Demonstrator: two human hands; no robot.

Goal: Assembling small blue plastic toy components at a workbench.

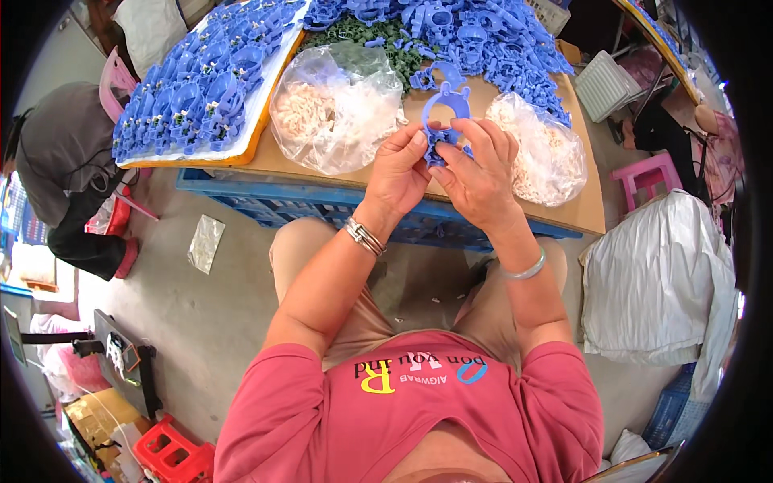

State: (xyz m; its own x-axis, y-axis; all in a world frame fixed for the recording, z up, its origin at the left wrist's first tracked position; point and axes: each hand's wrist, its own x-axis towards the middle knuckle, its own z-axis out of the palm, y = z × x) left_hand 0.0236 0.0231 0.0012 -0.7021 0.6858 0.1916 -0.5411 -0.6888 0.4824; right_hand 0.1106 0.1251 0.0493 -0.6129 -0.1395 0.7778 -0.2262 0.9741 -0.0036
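Observation:
Above the table's near edge I hold a blue plastic figure piece (pixel 451 102) with a round ring-like top and a smaller, knobbly lower end. Thumb and fingers of my left hand (pixel 396 171) grip its lower left side. My right hand (pixel 483 173) pinches at the lower right of the same piece; whether a small part is also between those fingertips is hidden. To the left of my hands sits a clear bag of small cream-coloured parts (pixel 338 113), and to the right a second such bag (pixel 543 153).
A pile of blue plastic pieces (pixel 483 44) and dark green parts (pixel 366 40) covers the table's far side. An orange-edged tray (pixel 256 129) holds rows of blue pieces. Below the cardboard top (pixel 576 201) is a blue crate (pixel 241 197). Another person (pixel 60 153) sits at left.

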